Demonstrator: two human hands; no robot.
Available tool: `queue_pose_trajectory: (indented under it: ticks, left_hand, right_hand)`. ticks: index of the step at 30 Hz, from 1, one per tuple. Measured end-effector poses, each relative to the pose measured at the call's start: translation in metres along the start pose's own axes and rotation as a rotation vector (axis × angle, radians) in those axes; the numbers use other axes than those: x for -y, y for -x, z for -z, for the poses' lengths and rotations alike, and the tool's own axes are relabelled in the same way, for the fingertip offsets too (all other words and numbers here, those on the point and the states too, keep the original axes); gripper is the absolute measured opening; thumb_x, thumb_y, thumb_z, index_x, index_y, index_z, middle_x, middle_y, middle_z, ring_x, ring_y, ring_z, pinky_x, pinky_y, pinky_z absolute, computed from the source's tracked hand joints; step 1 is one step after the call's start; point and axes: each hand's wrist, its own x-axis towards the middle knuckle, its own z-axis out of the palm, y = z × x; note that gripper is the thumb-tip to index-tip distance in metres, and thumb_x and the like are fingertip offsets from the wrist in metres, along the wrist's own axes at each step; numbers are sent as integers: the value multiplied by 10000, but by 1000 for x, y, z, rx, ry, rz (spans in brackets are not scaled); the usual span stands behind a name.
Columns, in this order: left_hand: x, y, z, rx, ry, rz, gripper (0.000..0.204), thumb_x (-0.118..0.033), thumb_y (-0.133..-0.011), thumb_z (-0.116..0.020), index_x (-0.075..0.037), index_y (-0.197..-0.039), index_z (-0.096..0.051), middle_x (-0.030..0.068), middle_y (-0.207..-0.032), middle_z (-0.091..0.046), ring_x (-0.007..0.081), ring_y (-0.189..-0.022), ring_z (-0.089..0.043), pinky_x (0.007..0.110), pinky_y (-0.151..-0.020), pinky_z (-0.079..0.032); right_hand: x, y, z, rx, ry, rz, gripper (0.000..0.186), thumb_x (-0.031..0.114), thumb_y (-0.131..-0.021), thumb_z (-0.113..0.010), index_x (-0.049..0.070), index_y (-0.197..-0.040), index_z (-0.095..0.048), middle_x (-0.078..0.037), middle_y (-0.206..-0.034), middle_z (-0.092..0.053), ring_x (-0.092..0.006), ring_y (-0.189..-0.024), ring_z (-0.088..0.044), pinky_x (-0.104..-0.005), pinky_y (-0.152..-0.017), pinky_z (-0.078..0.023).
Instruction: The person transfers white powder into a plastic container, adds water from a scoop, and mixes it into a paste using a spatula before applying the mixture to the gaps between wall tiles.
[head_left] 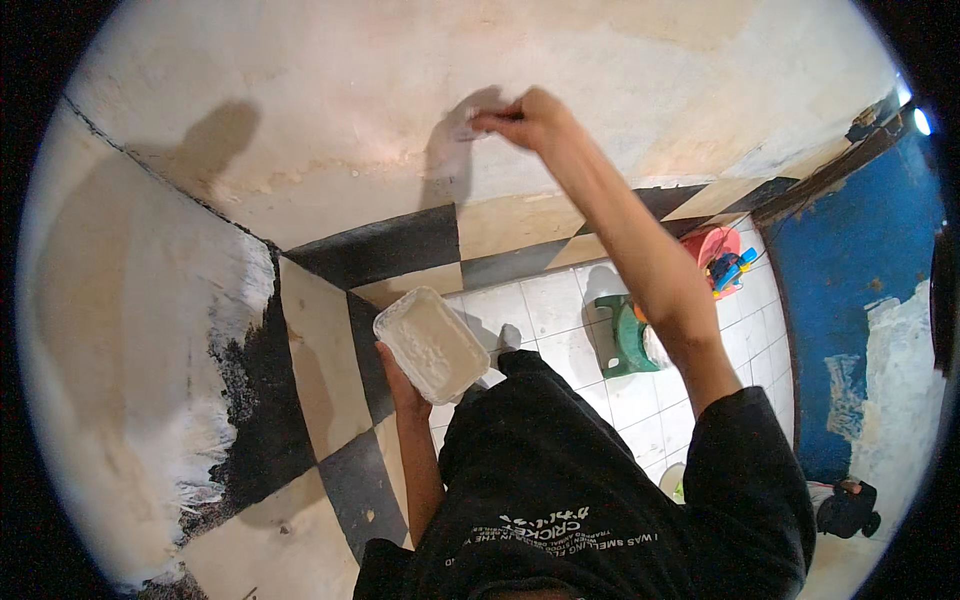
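My left hand grips a white rectangular plastic tub from its lower left side. Whitish paste coats the inside of the tub, which is tilted with its opening facing up toward me. My right arm reaches out to the upper wall, which is patchy white and cream. There my right hand is closed in a pinch close to the wall surface. A small pale thing shows at its fingertips, too blurred to name.
Black and cream checks run along the lower wall. On the tiled floor stand a green plastic stool and a red basin with colourful things in it. A blue door-like panel is at the right.
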Motion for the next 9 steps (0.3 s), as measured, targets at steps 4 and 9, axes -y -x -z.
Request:
queue_pose_trajectory:
  ticks: [4,9]
  left_hand:
    - [2,-3,-12,-47,6,42,779,-654,-942,-329,-72,-1460,-302,137,-1440,-423,305,-1278,-469,437,-1045,-426]
    - [4,-2,18,-40,62,41,794,-664,-935,-337,-87,-1476,-276,124,-1462,-404,294,-1293,-457,445,-1053,-414]
  right_hand:
    - [-76,-70,49,281,-716,311,404,-5,-984,-340,-239,-1289,-215,-361,-1351,-303,-456,-1236,-430,-505,-1033,-473]
    - [-16,0,27,34,-1630,38,449,-7,-984,-301,-223,-1328,-109,-384,-1398,-182,-527,-1303,-315,-567,-1058,-426]
